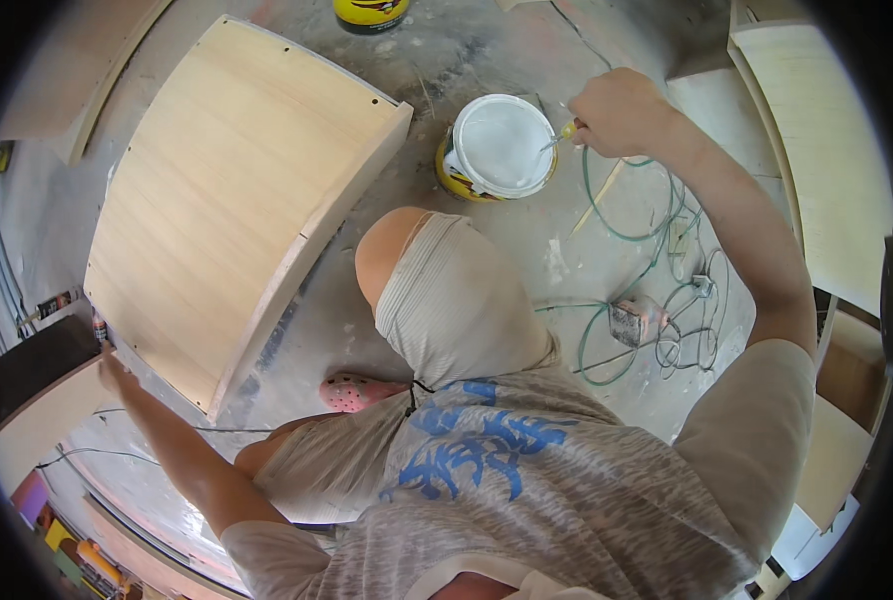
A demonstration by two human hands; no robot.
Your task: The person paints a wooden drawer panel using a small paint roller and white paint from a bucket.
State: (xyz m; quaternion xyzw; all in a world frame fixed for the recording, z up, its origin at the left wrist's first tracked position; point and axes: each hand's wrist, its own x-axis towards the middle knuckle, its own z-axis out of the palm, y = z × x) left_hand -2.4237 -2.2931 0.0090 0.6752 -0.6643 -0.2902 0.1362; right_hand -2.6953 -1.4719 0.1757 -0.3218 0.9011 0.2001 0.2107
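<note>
Prying at the white lid [504,143] of the yellow can [464,183] on the dusty floor [487,55], my right hand [619,110] has its grip clenched on a yellow-handled tool [564,133] whose tip sits at the lid's right rim. I judge the opening barely begun, since the lid lies flat and seated. My left hand [115,372] rests at the lower corner of the wooden panel [227,190], though I cannot tell whether its grip is closed.

Round yellow can [495,150] with white lid on floor centre, second yellow can [371,13] at top edge
</note>
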